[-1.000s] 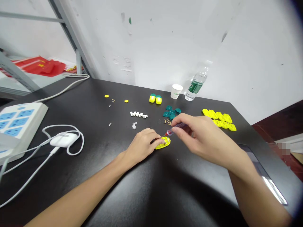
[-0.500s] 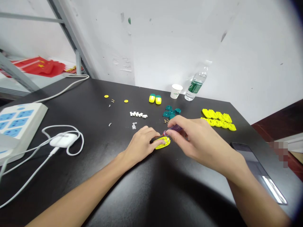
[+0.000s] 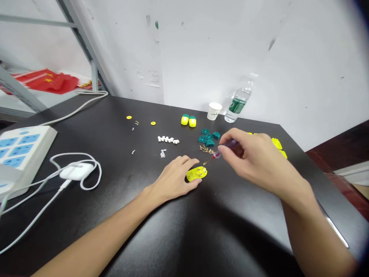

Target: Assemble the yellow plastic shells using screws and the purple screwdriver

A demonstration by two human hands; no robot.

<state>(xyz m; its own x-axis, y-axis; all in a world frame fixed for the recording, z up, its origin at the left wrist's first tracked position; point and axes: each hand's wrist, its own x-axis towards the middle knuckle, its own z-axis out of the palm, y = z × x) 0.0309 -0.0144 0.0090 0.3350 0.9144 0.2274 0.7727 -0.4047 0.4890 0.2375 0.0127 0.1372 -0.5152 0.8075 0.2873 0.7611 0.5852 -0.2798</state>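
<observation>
My right hand (image 3: 245, 152) is closed around a screwdriver with a purple, see-through handle (image 3: 229, 145). Its thin shaft slants down to the left, and a small gold-coloured piece (image 3: 205, 163) shows at the tip, just off the shell. A yellow oval plastic shell (image 3: 196, 174) lies on the table with small metal parts inside. My left hand (image 3: 176, 176) rests at its left end, fingers apart, thumb along the near edge and index finger beyond the far edge. Gold-coloured metal pieces (image 3: 205, 149) lie behind the screwdriver, near the dark green plastic pieces (image 3: 208, 139).
Small white parts (image 3: 168, 139) and clear pieces (image 3: 163, 153) lie left of centre. Two yellow-green items (image 3: 188, 120), a paper cup (image 3: 214, 111) and a water bottle (image 3: 238, 102) stand behind. Yellow shells (image 3: 276, 144) are partly behind my right hand. A power strip (image 3: 27, 150) sits left.
My right hand has drawn the screwdriver away from the shell to the right. My left fingers have spread apart, uncovering more of the yellow shell. The gold-coloured piece now shows at the tip.
</observation>
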